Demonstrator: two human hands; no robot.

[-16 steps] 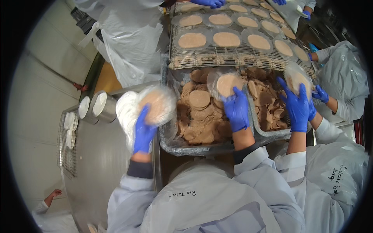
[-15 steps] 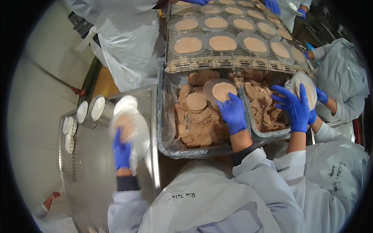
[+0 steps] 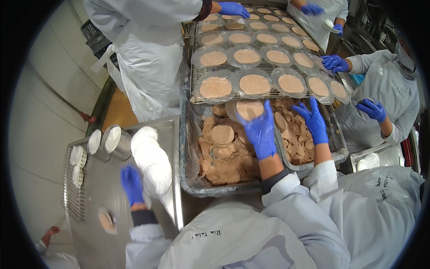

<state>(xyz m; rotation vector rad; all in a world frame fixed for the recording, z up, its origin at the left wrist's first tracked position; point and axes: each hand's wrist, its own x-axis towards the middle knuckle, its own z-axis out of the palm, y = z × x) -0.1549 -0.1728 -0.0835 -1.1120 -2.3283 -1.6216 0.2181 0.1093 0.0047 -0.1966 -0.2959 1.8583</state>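
My left hand [image 3: 132, 184], blue-gloved and motion-blurred, is open and empty over the steel table [image 3: 94, 179], beside stacked white round sheets [image 3: 151, 172]. A pale patty on film [image 3: 106, 219] lies on the table below it. My right hand [image 3: 260, 132] grips another patty on film [image 3: 248, 109] above the left tub [image 3: 192, 188] of brown minced mixture, just below the front edge of the wire conveyor [image 3: 282, 100] carrying rows of patties on round films.
A co-worker's hands [image 3: 313, 125] reach over the right tub [image 3: 299, 148]. Other aproned workers [image 3: 143, 67] stand around the conveyor. Steel cylinders with white sheets [image 3: 112, 141] and a wire rack [image 3: 69, 188] are on the left table. A tray [image 3: 363, 157] sits at right.
My left hand has let go of its patty; one now lies on the steel table. My right hand's patty is nearer the conveyor edge, and the conveyor's front appears lower in view.
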